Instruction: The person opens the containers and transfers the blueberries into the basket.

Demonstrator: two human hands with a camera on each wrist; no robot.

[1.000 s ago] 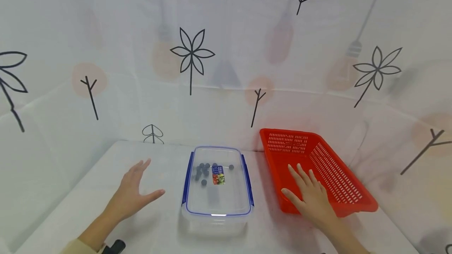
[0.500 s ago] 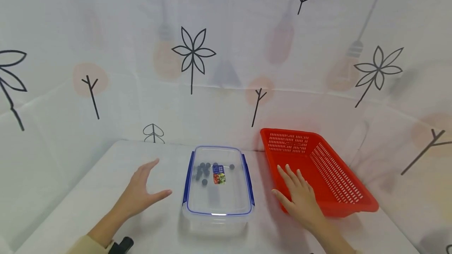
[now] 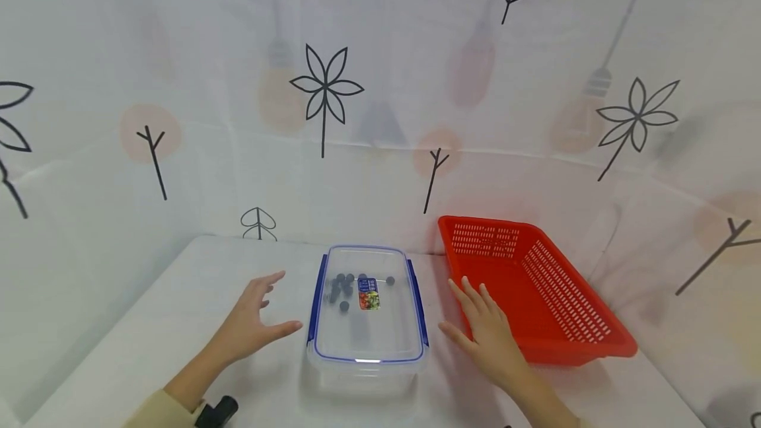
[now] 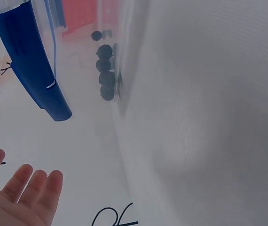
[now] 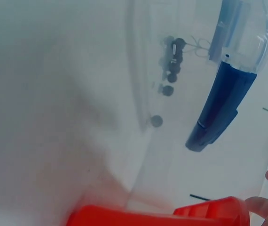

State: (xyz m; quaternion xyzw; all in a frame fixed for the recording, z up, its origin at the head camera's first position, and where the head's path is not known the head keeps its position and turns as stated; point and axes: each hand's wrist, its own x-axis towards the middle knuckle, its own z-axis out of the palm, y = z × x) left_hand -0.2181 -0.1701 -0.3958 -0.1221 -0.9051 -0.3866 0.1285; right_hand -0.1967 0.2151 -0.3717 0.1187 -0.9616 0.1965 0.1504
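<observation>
While the container (image 3: 386, 334) stays put, both hands (image 3: 248, 327) (image 3: 489, 341), thumbs apart from fingers, have drawn closer to it.

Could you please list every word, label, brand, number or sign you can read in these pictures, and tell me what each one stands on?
No text can be read in any view.
Sticker on the clear lid: pale marks on its blue part, too small to read.
Red basket: no lettering visible.
Cloth backdrop: line drawings of leaves and twigs, no words visible.
</observation>
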